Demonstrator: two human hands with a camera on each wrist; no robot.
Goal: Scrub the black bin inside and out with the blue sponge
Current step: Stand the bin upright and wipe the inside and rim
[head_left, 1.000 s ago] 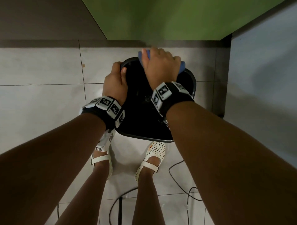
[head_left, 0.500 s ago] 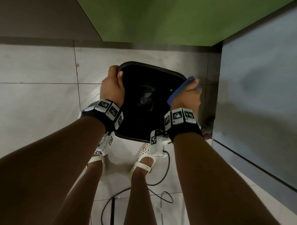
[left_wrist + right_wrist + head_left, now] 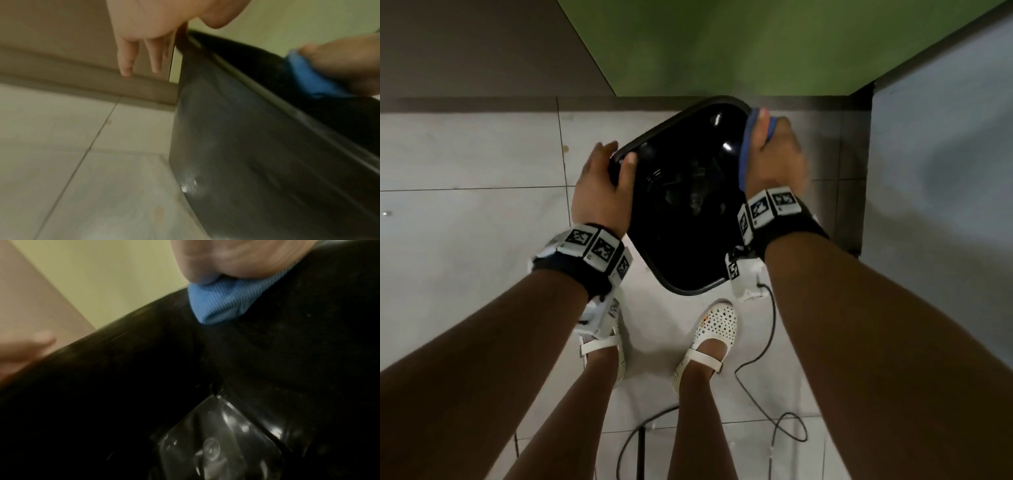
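Note:
The black bin [image 3: 681,212] stands on the tiled floor in front of my feet, its mouth turned up toward me and its glossy bottom [image 3: 216,443] visible inside. My left hand [image 3: 602,185] grips the bin's left rim, thumb inside and fingers outside; in the left wrist view two fingers [image 3: 139,56] hang straight beside the outer wall [image 3: 246,154]. My right hand [image 3: 770,154] grips the blue sponge [image 3: 744,150] and presses it against the inner wall at the right far rim. The sponge [image 3: 222,305] lies folded under my thumb, and it shows too in the left wrist view as the sponge [image 3: 308,78].
A green wall [image 3: 722,44] and a brown skirting [image 3: 465,102] stand close behind the bin. A grey panel [image 3: 941,205] closes the right side. Black cables [image 3: 767,370] trail on the white tiles [image 3: 465,205] by my white shoes [image 3: 709,342].
The bin has turned so a corner now points at my feet. My right hand slid the sponge along the right rim toward the far corner. My left hand kept its hold on the left rim.

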